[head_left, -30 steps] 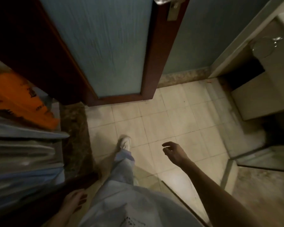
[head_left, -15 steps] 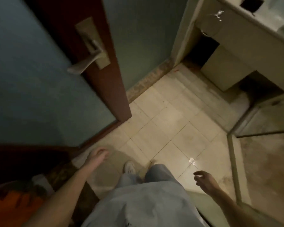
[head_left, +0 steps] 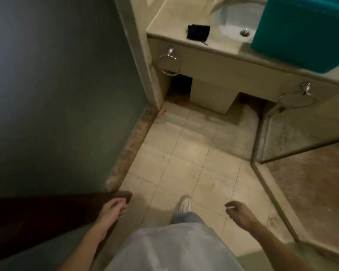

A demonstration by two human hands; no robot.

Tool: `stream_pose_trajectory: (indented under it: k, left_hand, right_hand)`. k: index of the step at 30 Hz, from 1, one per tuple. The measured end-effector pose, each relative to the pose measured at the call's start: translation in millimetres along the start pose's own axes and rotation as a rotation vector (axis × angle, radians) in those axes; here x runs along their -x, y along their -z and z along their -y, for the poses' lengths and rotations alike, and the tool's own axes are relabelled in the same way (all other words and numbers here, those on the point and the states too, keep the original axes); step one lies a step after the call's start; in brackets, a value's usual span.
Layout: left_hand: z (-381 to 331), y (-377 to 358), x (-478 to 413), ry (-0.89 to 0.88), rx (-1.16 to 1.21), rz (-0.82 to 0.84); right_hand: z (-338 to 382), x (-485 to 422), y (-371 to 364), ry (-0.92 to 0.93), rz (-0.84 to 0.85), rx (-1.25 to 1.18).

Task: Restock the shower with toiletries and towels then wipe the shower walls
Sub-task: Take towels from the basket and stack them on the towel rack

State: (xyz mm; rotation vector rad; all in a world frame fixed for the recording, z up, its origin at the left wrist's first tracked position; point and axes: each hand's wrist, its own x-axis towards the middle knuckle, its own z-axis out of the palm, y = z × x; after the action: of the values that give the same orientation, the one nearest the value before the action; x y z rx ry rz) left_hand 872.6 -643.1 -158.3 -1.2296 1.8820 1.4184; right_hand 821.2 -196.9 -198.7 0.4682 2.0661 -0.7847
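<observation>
The job had hardly begun. The person stood on the pale tiled bathroom floor [head_left: 186, 153], with one white shoe [head_left: 184, 204] stepping forward. The left hand [head_left: 114, 209] was by the edge of the dark brown wooden door [head_left: 37, 218], fingers loosely curled. It looked to be touching the door, but I could not tell for sure. The right hand [head_left: 241, 213] hung in the air, half open, holding nothing.

No towels or bottles showed in either hand. The two shiny metal towel rings [head_left: 167, 64] on the cream sink counter [head_left: 223, 45] were bare. A big teal box [head_left: 301, 30] sat on the counter beside a small black cloth [head_left: 198, 32]; what was inside it could not be seen. The glass-walled shower [head_left: 311, 173] was on the right, floor stained, so I judged stocking and wiping were all left to do.

Half a second earlier the door filled the left side, handle showing. By now the view had turned toward the sink, and the box had come into sight.
</observation>
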Motion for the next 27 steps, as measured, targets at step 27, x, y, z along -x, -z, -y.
stream_pose_trajectory:
  k: [27]
  left_hand:
    - [-624, -209, -207, -0.568, -0.321, 0.428]
  right_hand:
    - [215, -147, 297, -0.201, -0.602, -0.454]
